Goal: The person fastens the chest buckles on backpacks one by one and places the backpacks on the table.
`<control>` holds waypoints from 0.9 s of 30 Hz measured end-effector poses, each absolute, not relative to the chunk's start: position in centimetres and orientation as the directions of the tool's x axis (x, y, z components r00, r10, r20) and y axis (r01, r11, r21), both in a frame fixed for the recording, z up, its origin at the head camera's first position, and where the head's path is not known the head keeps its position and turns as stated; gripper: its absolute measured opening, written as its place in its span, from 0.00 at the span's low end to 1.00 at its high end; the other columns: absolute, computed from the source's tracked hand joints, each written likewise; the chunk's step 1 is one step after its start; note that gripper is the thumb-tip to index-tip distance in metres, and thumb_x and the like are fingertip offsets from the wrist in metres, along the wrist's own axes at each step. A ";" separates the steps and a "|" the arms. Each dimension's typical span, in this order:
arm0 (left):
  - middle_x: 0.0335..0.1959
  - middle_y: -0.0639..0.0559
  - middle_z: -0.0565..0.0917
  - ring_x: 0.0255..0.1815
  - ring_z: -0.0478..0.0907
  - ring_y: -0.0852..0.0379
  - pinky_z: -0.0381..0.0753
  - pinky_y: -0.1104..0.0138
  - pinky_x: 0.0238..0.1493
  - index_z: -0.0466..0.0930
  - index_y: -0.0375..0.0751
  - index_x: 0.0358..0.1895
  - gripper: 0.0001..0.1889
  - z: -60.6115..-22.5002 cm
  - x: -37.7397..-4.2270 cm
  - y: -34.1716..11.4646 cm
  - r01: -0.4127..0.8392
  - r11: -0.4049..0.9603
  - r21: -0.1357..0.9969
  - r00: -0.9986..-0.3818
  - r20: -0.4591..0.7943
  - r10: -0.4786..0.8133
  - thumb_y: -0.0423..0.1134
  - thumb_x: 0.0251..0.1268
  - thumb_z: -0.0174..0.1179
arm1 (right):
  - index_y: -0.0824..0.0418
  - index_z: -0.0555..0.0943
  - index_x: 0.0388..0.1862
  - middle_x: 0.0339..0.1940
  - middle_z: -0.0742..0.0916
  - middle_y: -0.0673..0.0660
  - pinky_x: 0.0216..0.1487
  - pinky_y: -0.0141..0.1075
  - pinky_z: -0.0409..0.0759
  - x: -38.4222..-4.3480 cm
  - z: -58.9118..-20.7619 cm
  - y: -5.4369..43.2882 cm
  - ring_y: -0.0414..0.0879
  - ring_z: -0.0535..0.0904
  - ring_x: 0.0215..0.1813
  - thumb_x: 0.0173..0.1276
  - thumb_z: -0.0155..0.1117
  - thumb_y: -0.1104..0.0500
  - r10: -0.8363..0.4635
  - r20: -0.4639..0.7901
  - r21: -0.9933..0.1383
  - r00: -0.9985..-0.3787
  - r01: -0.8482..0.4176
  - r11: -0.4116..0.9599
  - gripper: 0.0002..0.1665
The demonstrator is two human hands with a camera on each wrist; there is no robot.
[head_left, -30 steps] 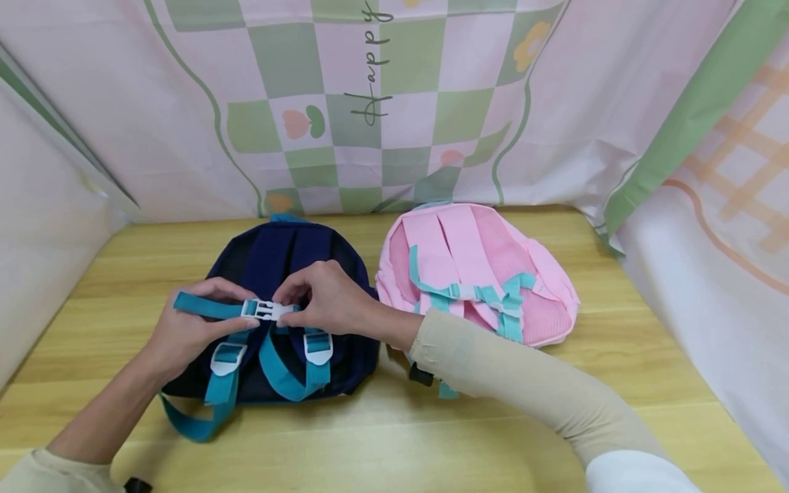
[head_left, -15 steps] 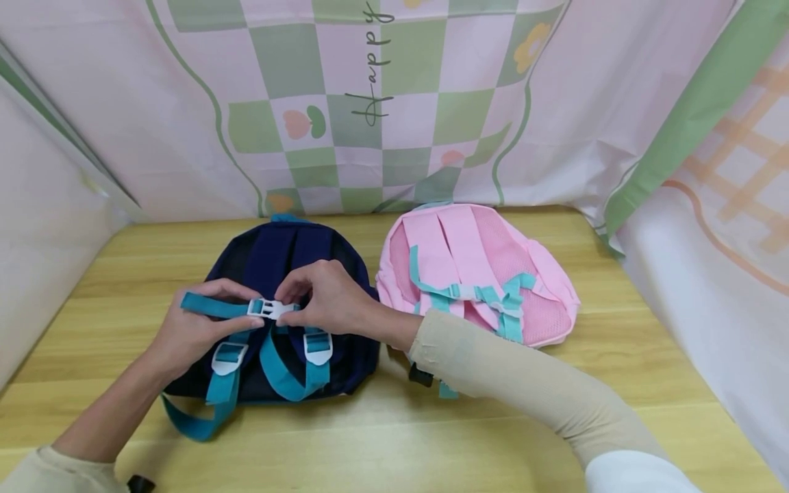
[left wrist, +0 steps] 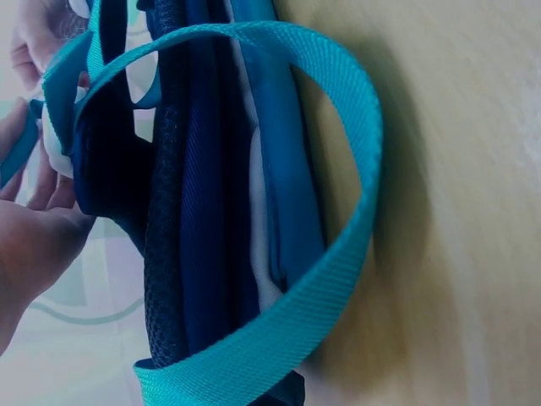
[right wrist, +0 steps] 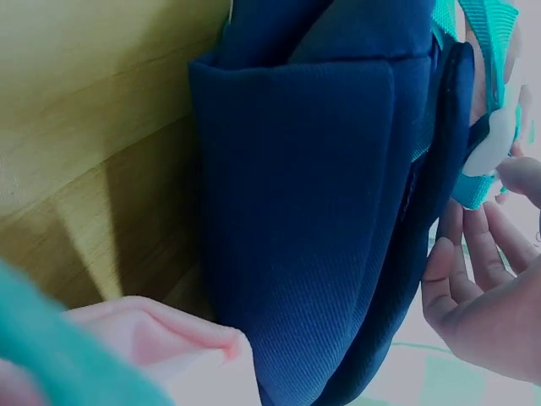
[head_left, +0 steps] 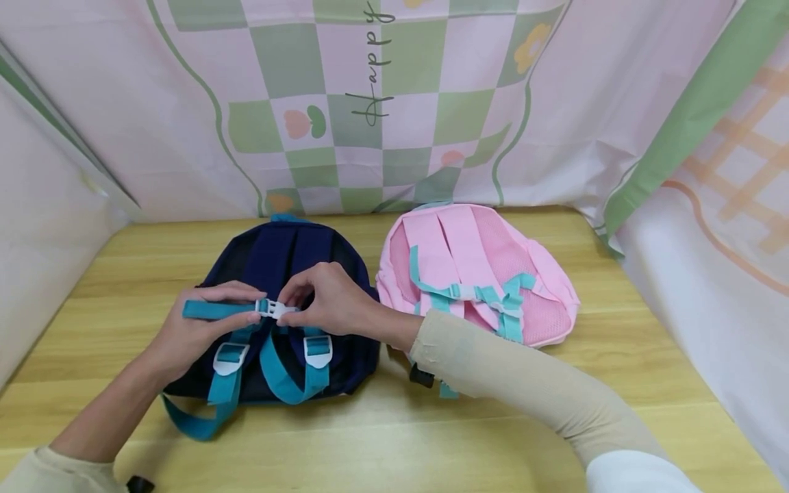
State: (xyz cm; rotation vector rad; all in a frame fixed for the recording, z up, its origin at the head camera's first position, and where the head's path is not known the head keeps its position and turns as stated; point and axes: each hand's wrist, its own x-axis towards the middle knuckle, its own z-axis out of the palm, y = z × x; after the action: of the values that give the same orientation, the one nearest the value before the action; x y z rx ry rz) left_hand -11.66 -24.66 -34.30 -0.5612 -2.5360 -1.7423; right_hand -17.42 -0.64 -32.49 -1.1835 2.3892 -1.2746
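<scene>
A navy backpack (head_left: 261,253) lies on the table with its straps facing up. Above it, my left hand (head_left: 203,322) pinches one half of a white side-release buckle (head_left: 271,309) on a teal strap (head_left: 212,310). From the other side, my right hand (head_left: 327,298) pinches the other half between thumb and forefinger. The two halves meet in line; whether they are fully latched cannot be made out. In the left wrist view a loop of teal webbing (left wrist: 363,161) stands out from the backpack's side. The right wrist view shows my right hand (right wrist: 490,296) beside the straps.
A pink backpack (head_left: 425,239) with turquoise straps lies just to the right, under my right forearm. White strap adjusters (head_left: 229,358) sit on the navy backpack's lower straps. Patterned curtains (head_left: 407,103) enclose the wooden table (head_left: 394,438) at the back and sides.
My left hand has moved slightly right with its buckle half, and the gap between the two halves has narrowed. My right hand has stayed nearly still.
</scene>
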 end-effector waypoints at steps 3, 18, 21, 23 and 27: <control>0.52 0.53 0.89 0.51 0.85 0.60 0.84 0.72 0.51 0.86 0.29 0.54 0.11 -34.3 -11.7 -24.7 0.295 0.305 0.905 -0.935 0.207 0.289 0.27 0.72 0.63 | 0.63 0.90 0.41 0.34 0.91 0.53 0.40 0.24 0.81 -17.4 -32.6 -0.6 0.32 0.83 0.36 0.64 0.78 0.63 -0.724 0.199 -0.767 -0.661 -0.565 0.305 0.08; 0.53 0.50 0.89 0.51 0.86 0.60 0.85 0.70 0.50 0.89 0.35 0.53 0.12 -34.5 -11.7 -24.2 0.261 0.205 0.943 -0.938 0.197 0.286 0.25 0.70 0.64 | 0.64 0.90 0.42 0.35 0.91 0.54 0.40 0.24 0.81 -17.1 -32.9 -0.8 0.33 0.83 0.37 0.64 0.77 0.65 -0.698 0.238 -0.781 -0.675 -0.560 0.276 0.08; 0.53 0.51 0.89 0.51 0.86 0.59 0.85 0.70 0.50 0.90 0.36 0.53 0.13 -34.5 -11.7 -24.1 0.268 0.188 0.945 -0.935 0.209 0.287 0.24 0.70 0.64 | 0.64 0.90 0.42 0.35 0.91 0.54 0.40 0.24 0.81 -17.0 -32.9 -0.8 0.33 0.83 0.36 0.64 0.77 0.65 -0.693 0.232 -0.786 -0.683 -0.551 0.279 0.08; 0.53 0.51 0.89 0.50 0.87 0.59 0.85 0.70 0.50 0.89 0.35 0.53 0.13 -34.6 -11.6 -24.1 0.271 0.180 0.946 -0.933 0.212 0.290 0.23 0.70 0.64 | 0.64 0.90 0.42 0.35 0.91 0.53 0.40 0.25 0.81 -17.1 -32.9 -0.8 0.33 0.83 0.37 0.64 0.77 0.65 -0.693 0.227 -0.789 -0.684 -0.546 0.281 0.08; 0.52 0.54 0.90 0.49 0.87 0.59 0.86 0.70 0.49 0.87 0.29 0.54 0.12 -34.7 -11.7 -24.2 0.266 0.187 0.946 -0.933 0.205 0.295 0.24 0.70 0.64 | 0.64 0.89 0.42 0.35 0.91 0.53 0.40 0.25 0.81 -17.1 -33.0 -0.8 0.33 0.83 0.37 0.64 0.77 0.65 -0.698 0.211 -0.798 -0.684 -0.533 0.280 0.08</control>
State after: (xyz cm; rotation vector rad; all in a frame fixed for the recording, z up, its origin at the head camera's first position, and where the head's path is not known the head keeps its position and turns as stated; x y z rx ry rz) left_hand -11.67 -24.25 -34.68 -0.5766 -2.4380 -1.9344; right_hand -17.09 -0.82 -32.98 -1.1510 2.3634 -1.3620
